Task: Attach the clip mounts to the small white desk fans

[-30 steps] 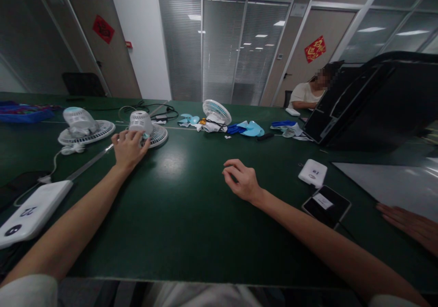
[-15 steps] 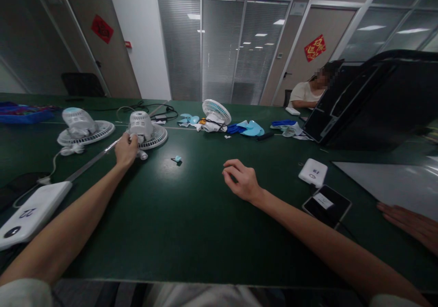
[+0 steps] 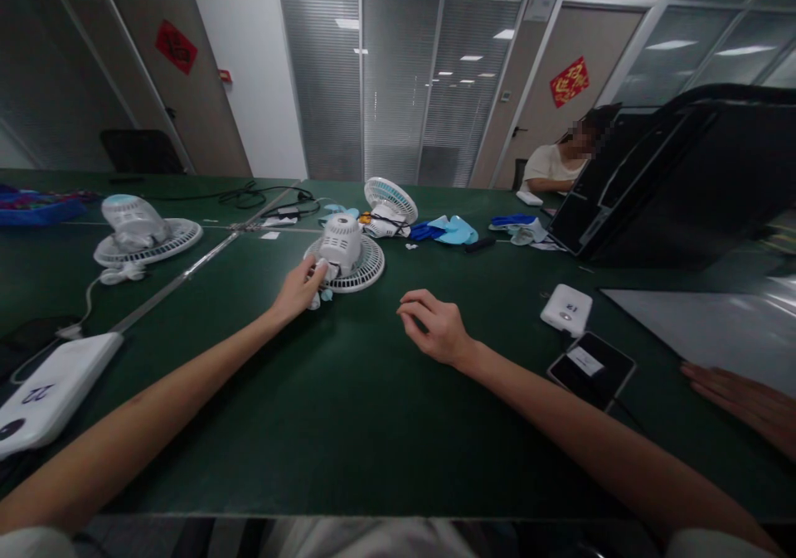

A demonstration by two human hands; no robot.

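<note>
Left hand [image 3: 298,294]: thumb and fingers closed on the near-side fitting of the white plastic fan with a round slatted grille [image 3: 341,247], just left of the frame's centre. Right hand [image 3: 439,326]: loosely curled, nothing visible in it. Judgement: a low, firm pinch suits this; pressure should run level along the green table [image 3: 373,425], since lifting at the edge could tip the fan. The small light-blue piece [image 3: 327,295] beside my left fingertips needs clearance, lest it get dragged. Appearance: grille flat on the table, vented motor housing uppermost; fitting partly hidden by my fingers.
</note>
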